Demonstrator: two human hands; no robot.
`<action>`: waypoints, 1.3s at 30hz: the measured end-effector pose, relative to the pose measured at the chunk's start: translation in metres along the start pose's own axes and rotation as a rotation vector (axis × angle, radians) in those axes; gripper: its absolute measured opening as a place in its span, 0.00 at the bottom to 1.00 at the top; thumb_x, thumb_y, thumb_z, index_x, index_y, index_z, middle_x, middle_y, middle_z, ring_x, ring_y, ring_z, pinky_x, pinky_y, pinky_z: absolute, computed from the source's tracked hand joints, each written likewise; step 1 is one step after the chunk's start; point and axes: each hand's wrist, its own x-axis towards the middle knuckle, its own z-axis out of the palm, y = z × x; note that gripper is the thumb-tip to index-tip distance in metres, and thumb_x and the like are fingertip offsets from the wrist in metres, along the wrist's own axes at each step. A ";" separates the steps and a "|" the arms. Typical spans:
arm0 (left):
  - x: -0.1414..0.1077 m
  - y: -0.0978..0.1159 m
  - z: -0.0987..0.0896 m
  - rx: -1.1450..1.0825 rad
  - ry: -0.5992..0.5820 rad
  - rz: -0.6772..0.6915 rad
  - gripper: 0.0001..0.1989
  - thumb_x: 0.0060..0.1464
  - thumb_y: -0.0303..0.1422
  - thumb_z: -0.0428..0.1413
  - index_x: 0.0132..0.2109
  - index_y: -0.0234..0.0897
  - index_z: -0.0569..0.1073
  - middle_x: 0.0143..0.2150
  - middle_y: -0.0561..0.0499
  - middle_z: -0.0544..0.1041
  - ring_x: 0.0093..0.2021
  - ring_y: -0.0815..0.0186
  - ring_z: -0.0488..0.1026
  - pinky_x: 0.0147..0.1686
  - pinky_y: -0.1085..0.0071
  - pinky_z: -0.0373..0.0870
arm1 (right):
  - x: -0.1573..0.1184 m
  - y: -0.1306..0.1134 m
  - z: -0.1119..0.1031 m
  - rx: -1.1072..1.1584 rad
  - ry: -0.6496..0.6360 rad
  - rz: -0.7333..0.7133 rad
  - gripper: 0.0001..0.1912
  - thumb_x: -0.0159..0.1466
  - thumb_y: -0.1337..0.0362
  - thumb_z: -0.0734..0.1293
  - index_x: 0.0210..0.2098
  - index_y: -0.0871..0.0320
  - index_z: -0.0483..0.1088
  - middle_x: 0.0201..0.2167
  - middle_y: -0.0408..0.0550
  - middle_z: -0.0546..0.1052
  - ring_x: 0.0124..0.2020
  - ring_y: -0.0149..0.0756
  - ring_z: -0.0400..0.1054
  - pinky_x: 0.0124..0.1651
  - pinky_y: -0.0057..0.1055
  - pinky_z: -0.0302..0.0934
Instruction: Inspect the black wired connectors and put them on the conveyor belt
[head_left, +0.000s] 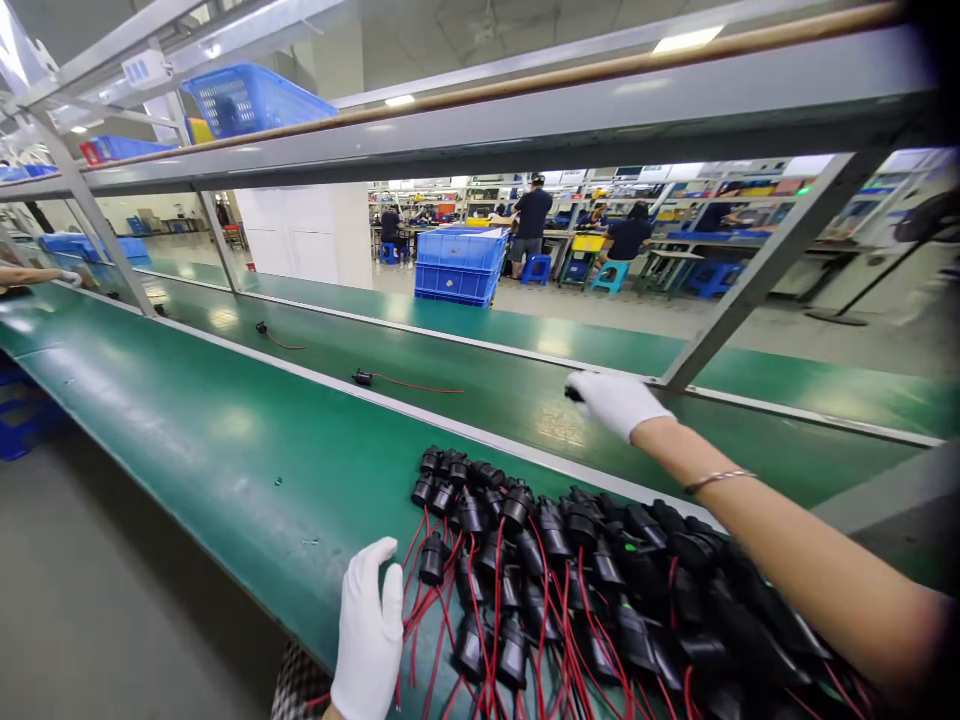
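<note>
A white glove covers my right hand [619, 402], which is stretched out over the conveyor belt with its fingers closed round a small black part [574, 393]. Near the bench's front edge, my left hand [367, 630], also gloved in white, has thumb and fingers apart and holds nothing. Just right of it lies a large pile of black cylindrical parts [517, 505] with red wires [495, 610]. On the belt lie a black part with a red wire [363, 377] and, farther left, a similar one [261, 327].
The green bench [225, 440] runs along the belt [495, 390], with a pale rail between. Metal posts [772, 270] hold a shelf overhead with a blue basket [255, 98]. Another person's arm [30, 275] reaches in at far left. Blue crates [459, 265] and several people are beyond.
</note>
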 end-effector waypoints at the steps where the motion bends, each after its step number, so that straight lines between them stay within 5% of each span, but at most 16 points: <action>1: 0.000 0.000 0.001 0.004 0.000 0.003 0.19 0.62 0.42 0.44 0.53 0.37 0.69 0.54 0.41 0.72 0.56 0.55 0.67 0.60 0.47 0.60 | 0.005 0.004 0.017 -0.014 -0.089 0.000 0.09 0.69 0.60 0.64 0.42 0.60 0.71 0.39 0.47 0.75 0.40 0.35 0.71 0.45 0.37 0.67; 6: 0.001 0.002 -0.001 -0.008 -0.050 -0.009 0.19 0.63 0.42 0.43 0.52 0.38 0.69 0.53 0.42 0.72 0.56 0.57 0.67 0.59 0.48 0.62 | 0.018 0.016 0.074 -0.064 -0.408 0.029 0.11 0.68 0.60 0.66 0.45 0.62 0.71 0.42 0.49 0.75 0.40 0.36 0.72 0.43 0.38 0.69; 11: 0.001 0.003 -0.003 -0.031 -0.072 -0.020 0.19 0.64 0.42 0.43 0.52 0.38 0.69 0.53 0.42 0.72 0.56 0.57 0.66 0.60 0.48 0.60 | 0.021 -0.001 0.065 -0.059 -0.433 -0.056 0.13 0.68 0.60 0.66 0.49 0.61 0.70 0.47 0.51 0.74 0.45 0.39 0.71 0.48 0.42 0.68; 16: 0.002 0.008 -0.005 -0.119 -0.069 -0.043 0.18 0.63 0.42 0.43 0.50 0.38 0.71 0.52 0.42 0.72 0.55 0.56 0.67 0.59 0.48 0.59 | -0.030 -0.080 0.035 0.014 -0.327 -0.320 0.17 0.70 0.56 0.61 0.55 0.57 0.68 0.47 0.50 0.75 0.44 0.38 0.71 0.49 0.37 0.65; 19: 0.003 0.012 -0.006 -0.167 -0.078 -0.053 0.18 0.63 0.43 0.44 0.48 0.38 0.72 0.51 0.42 0.73 0.54 0.56 0.68 0.59 0.49 0.59 | -0.075 -0.135 0.030 -0.024 -0.291 -0.438 0.28 0.62 0.51 0.69 0.59 0.53 0.66 0.44 0.53 0.77 0.46 0.48 0.70 0.47 0.40 0.64; 23: 0.003 0.022 -0.011 -0.246 -0.104 -0.080 0.18 0.63 0.44 0.44 0.46 0.38 0.72 0.48 0.44 0.75 0.51 0.58 0.71 0.57 0.53 0.64 | -0.106 -0.177 0.038 -0.102 -0.288 -0.423 0.30 0.54 0.65 0.75 0.56 0.61 0.69 0.41 0.59 0.77 0.43 0.53 0.71 0.44 0.44 0.64; 27: 0.001 0.038 -0.021 -0.350 -0.140 -0.112 0.19 0.65 0.44 0.41 0.45 0.38 0.72 0.46 0.46 0.77 0.48 0.61 0.74 0.54 0.60 0.68 | -0.104 -0.176 0.042 -0.048 -0.277 -0.345 0.16 0.57 0.71 0.70 0.46 0.64 0.73 0.38 0.55 0.77 0.41 0.48 0.72 0.45 0.45 0.64; 30: 0.003 0.052 -0.027 -0.509 -0.188 -0.149 0.19 0.65 0.44 0.42 0.44 0.37 0.72 0.45 0.46 0.78 0.46 0.62 0.75 0.53 0.61 0.69 | -0.102 -0.160 0.034 0.114 -0.240 -0.297 0.20 0.58 0.68 0.68 0.50 0.64 0.71 0.38 0.58 0.77 0.40 0.52 0.72 0.44 0.46 0.65; 35: 0.008 0.077 -0.019 -0.844 -0.354 -0.213 0.19 0.61 0.45 0.50 0.44 0.33 0.74 0.43 0.42 0.78 0.44 0.58 0.75 0.50 0.58 0.69 | -0.122 -0.144 0.025 0.506 -0.235 -0.344 0.25 0.62 0.64 0.61 0.59 0.56 0.61 0.43 0.47 0.77 0.39 0.37 0.73 0.44 0.32 0.69; 39: 0.009 0.098 -0.008 -1.080 -0.532 -0.211 0.24 0.57 0.50 0.52 0.44 0.32 0.74 0.39 0.42 0.78 0.40 0.58 0.76 0.47 0.57 0.70 | -0.144 -0.147 0.030 0.874 -0.158 -0.386 0.27 0.58 0.64 0.62 0.57 0.58 0.61 0.50 0.53 0.75 0.46 0.41 0.72 0.51 0.38 0.68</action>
